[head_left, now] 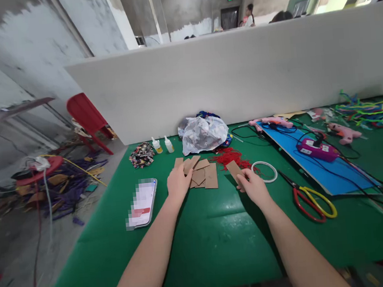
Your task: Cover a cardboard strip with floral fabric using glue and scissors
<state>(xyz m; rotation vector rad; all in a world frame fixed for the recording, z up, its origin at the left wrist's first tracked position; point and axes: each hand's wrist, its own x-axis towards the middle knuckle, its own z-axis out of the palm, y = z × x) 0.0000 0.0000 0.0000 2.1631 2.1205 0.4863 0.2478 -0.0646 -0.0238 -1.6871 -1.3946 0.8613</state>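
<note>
In the head view a loose pile of brown cardboard pieces (210, 177) lies on the green table. My left hand (179, 183) is at the pile's left side, thumb and fingers closed around a cardboard piece (192, 162); the fingertips are partly hidden. My right hand (254, 186) pinches a single cardboard strip (234, 170), tilted just above the table. Close to the right hand are a white ring (265, 181) and a heap of red strands (231, 156). Scissors (310, 195) with red and yellow handles lie farther right.
A phone (143, 203) lies left of my forearm. Behind are two small bottles (168, 145), patterned cloth (141, 155) and a crumpled pale bundle (202, 134). To the right, a blue board (290, 152) carries a purple power strip (317, 150), cables and pink glue guns (344, 133). A white partition (225, 77) closes the back.
</note>
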